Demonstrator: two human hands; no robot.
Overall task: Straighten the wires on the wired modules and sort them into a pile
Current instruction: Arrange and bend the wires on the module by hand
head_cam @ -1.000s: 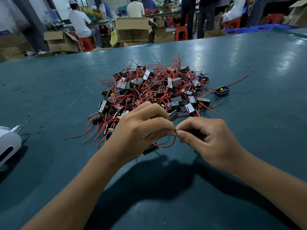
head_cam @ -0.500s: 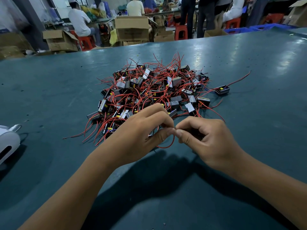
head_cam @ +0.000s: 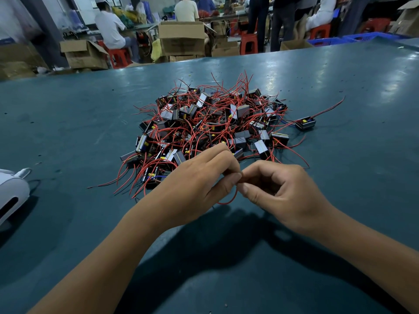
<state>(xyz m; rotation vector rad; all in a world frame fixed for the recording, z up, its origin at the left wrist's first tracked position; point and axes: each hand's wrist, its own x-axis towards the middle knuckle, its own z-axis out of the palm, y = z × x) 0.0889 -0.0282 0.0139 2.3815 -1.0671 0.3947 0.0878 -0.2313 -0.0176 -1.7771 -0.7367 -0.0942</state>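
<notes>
Both hands [head_cam: 238, 189] have edged forward, pinching a down-looping red wire [head_cam: 229, 200].

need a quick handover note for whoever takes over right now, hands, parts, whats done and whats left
Left hand and right hand: both pinch one red wire where their fingertips meet, just in front of the heap; it loops below them. Its module is hidden.
Tangled heap of modules: mid-table, wires bent all ways.
Single module: lies apart to the right of the heap, wire fairly straight, possibly the start of the sorted pile.
Done: one module at most.
Left: finish this wire, set the module aside, then work through the heap.
</notes>
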